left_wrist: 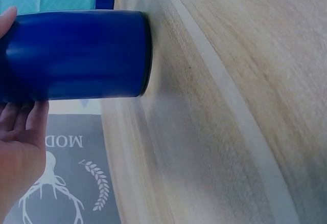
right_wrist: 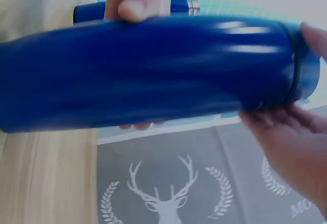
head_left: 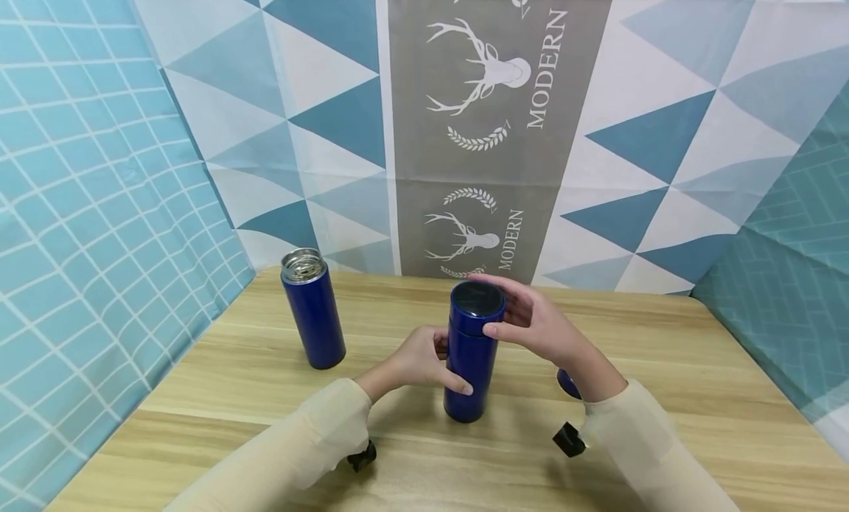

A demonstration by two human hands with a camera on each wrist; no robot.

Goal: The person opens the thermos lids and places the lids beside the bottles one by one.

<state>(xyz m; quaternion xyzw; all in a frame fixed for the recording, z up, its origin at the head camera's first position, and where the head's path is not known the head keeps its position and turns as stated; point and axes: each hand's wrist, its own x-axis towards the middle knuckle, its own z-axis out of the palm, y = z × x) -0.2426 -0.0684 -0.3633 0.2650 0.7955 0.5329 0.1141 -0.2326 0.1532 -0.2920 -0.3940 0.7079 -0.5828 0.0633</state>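
Observation:
A dark blue thermos flask (head_left: 472, 357) stands nearly upright in the middle of the wooden table, its lid (head_left: 479, 300) on top. My left hand (head_left: 421, 359) grips the flask's body from the left, thumb across the front. From the right, my right hand (head_left: 539, 326) holds the lid between thumb and fingers. In the right wrist view, the fingers (right_wrist: 286, 124) curl around the lid end, with the left thumb (right_wrist: 134, 8) on the body. Whether the flask's base touches the table I cannot tell.
A second blue flask (head_left: 313, 317), lidless with a steel rim, stands at the back left. A loose blue lid (head_left: 567, 384) lies on the table (head_left: 690, 394), partly behind my right wrist. Patterned cloth (head_left: 332, 129) hangs along the back edge, with tiled sheets at both sides.

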